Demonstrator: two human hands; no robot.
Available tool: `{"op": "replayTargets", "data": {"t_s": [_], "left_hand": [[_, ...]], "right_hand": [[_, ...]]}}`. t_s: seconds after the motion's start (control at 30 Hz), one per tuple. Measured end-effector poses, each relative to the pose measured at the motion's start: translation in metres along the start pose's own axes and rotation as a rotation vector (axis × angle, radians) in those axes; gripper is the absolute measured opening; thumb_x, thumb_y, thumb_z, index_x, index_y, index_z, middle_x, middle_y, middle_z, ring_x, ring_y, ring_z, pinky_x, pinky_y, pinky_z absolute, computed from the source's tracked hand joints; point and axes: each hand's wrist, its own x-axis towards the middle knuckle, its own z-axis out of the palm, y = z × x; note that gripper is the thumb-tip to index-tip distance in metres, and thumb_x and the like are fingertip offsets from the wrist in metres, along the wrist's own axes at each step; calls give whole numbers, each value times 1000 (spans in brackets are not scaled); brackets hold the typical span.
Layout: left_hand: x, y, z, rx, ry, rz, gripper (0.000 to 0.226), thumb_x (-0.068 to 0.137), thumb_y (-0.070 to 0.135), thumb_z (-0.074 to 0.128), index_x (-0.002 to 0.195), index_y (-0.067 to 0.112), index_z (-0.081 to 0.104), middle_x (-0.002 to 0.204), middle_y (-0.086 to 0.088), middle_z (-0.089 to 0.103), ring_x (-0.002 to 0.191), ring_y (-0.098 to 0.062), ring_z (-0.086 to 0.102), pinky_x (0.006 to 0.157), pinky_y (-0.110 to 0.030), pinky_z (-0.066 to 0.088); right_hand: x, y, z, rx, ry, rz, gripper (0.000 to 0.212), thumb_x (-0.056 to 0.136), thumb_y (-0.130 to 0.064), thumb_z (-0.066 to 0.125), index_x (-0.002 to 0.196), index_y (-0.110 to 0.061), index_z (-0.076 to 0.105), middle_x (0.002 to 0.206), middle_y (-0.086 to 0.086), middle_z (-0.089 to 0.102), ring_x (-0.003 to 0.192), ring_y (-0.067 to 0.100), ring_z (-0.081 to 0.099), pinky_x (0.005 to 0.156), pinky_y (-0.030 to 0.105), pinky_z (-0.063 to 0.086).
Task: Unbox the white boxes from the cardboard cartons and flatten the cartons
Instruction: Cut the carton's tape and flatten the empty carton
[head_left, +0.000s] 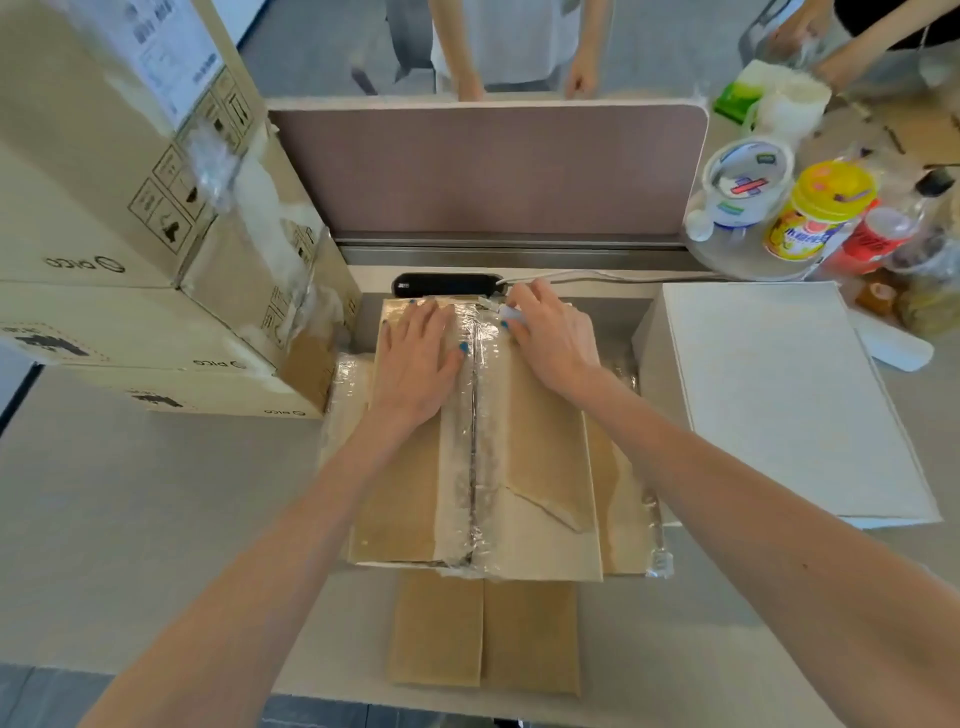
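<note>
Lying flat at the near edge of the desk (156, 493), two brown cardboard panels (483, 634) are sticking out from under the carton (545, 467) and hanging slightly past the desk edge. The carton is sitting in the middle of the desk with its closed flaps facing up, and a strip of clear tape (472, 441) is running along the seam between them, wrinkled and partly lifted. More cardboard with taped edges is showing beneath the carton on both sides.

Both bare forearms are reaching forward over it. The left hand (418, 358) is pressing down on the left flap near the far end, palm flat and fingers spread, the thumb lying just beside the tape. The right hand (550, 338) is curling its fingers around a small white tool (506, 312), holding it at the far end of the seam; what kind of tool it is cannot be made out.

A white box (789, 395) is resting on the desk to the right, close to the carton but apart from it. To the left, stacked cartons (104, 249) are standing with torn tape hanging off them.

Just beyond the hands, a black unit (447, 285) is lying against the back of the desk with a white cable (597, 275) trailing right. Behind it a pinkish divider (488, 166) is standing, with a white tub (745, 182) and a yellow-lidded jar (826, 208) crowding its right end. Past it, other people (498, 41) are standing.
</note>
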Motion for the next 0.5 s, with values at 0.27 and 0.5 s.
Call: {"op": "replayTargets", "data": {"t_s": [0.27,0.5], "left_hand": [[23,-3,-8,-105,80,-40,48,95,46,53,137,24,49,139,3,48,135,-20,38,119,-48,12],[12,-2,-17,-192,83,-99,33,86,37,69,114,23,58,116,10,53,114,-13,50,119,-49,13]], "right_hand": [[25,8,2,97,-23,-55,18,101,-29,43,106,-16,55,105,0,63,88,25,60,70,34,44],[32,9,-15,67,-148,-139,21,102,-27,43,105,-16,60,95,1,64,80,20,58,71,37,53]]}}
